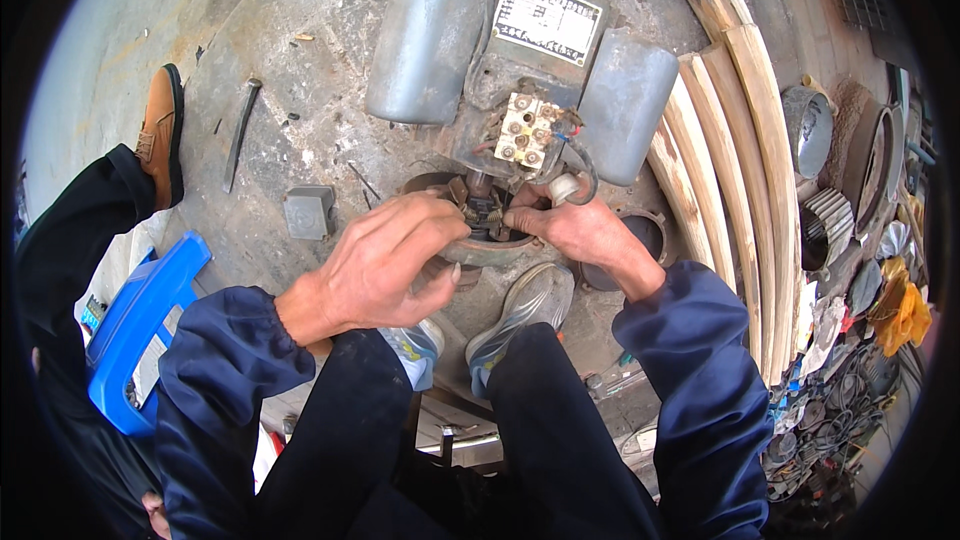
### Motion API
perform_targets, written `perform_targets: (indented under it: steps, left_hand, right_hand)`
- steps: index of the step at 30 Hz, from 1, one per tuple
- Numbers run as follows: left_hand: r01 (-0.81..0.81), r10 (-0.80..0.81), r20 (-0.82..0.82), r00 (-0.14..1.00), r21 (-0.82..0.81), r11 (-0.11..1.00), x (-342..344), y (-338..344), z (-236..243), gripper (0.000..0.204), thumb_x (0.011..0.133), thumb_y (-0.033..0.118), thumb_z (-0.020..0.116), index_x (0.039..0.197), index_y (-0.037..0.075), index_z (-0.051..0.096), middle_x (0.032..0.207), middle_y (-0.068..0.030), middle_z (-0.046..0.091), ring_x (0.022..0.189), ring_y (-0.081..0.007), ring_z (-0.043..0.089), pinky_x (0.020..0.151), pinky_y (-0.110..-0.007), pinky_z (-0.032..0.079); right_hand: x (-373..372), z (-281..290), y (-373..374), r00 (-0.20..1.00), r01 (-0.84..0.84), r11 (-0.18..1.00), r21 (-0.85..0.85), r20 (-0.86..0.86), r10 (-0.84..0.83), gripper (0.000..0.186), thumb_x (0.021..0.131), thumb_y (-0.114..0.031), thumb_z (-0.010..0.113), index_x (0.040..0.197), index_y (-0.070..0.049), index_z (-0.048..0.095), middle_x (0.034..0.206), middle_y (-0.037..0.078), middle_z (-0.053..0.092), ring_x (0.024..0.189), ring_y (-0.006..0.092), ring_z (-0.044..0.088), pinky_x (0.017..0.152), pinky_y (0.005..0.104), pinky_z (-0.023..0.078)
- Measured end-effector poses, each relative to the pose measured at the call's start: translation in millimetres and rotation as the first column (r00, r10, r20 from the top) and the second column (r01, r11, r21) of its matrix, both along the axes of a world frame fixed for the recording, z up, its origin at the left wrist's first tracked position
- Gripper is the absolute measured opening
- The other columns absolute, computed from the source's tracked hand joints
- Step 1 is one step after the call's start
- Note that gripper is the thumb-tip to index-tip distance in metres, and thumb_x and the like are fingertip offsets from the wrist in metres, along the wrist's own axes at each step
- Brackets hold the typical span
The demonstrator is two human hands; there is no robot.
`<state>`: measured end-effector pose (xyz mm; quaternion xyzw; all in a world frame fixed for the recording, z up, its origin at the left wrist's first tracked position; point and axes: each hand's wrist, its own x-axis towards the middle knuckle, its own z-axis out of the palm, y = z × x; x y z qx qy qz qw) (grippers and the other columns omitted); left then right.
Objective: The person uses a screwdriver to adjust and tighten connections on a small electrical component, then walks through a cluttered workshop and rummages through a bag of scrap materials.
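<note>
pass: floor [320, 135] left of motor [525, 73] | obstacles: grey box [310, 212], wooden staves [779, 180]

your left forearm [232, 360] and right forearm [690, 360] slant inward from below. your left hand [380, 255] is back upward, fingers bent, thumb apart from them; your right hand [580, 232] points its thumb leftward, its fingertips hidden.
</note>
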<state>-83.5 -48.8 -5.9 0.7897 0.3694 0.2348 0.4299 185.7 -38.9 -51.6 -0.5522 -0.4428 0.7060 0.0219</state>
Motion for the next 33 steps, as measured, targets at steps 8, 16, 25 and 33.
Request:
perform_targets:
  steps: [8,16,25,33]
  left_hand:
    - [0.006,-0.006,-0.003,1.0,0.001,1.0,0.8,0.8,-0.3,0.044,0.072,0.004,0.081,0.113,-0.001,0.065,0.111,-0.0184,0.067,0.102,-0.04,0.07,0.089,-0.045,0.06]
    - [0.004,-0.004,-0.009,1.0,0.019,1.0,2.7,0.4,-1.1,0.041,0.072,0.005,0.08,0.111,0.0,0.066,0.109,-0.0174,0.067,0.1,-0.0384,0.071,0.086,-0.044,0.06]
    - [0.011,-0.011,-0.024,1.0,0.027,1.0,3.1,1.2,2.0,0.042,0.073,0.005,0.08,0.112,0.0,0.065,0.109,-0.0171,0.067,0.099,-0.037,0.07,0.085,-0.044,0.058]
    - [0.037,-0.037,-0.019,0.999,0.035,0.999,1.6,-1.0,-0.4,0.046,0.074,0.005,0.08,0.116,-0.001,0.064,0.112,-0.0182,0.067,0.102,-0.0385,0.068,0.09,-0.045,0.057]
  right_hand:
    - [-1.2,-2.9,-4.1,0.999,0.052,0.999,-0.003,0.012,-0.052,0.012,0.091,-0.007,0.075,0.096,0.004,0.074,0.087,0.006,0.073,0.082,0.0128,0.064,0.076,0.0322,0.053]
    - [-10.1,3.1,-2.6,0.991,0.075,0.996,-0.039,0.114,-0.071,0.017,0.085,-0.012,0.076,0.092,0.004,0.074,0.082,0.005,0.071,0.081,0.013,0.064,0.075,0.0334,0.052]
    - [-22.3,-1.7,-5.8,0.96,0.115,0.993,-0.04,0.262,-0.101,0.028,0.077,-0.018,0.079,0.096,0.001,0.072,0.088,0.014,0.074,0.084,0.024,0.07,0.077,0.0382,0.056]
    - [-14.2,-7.1,-12.5,0.959,0.203,0.979,-0.013,0.207,-0.196,0.032,0.08,-0.015,0.08,0.106,0.001,0.072,0.094,0.016,0.075,0.088,0.0254,0.072,0.081,0.0383,0.057]
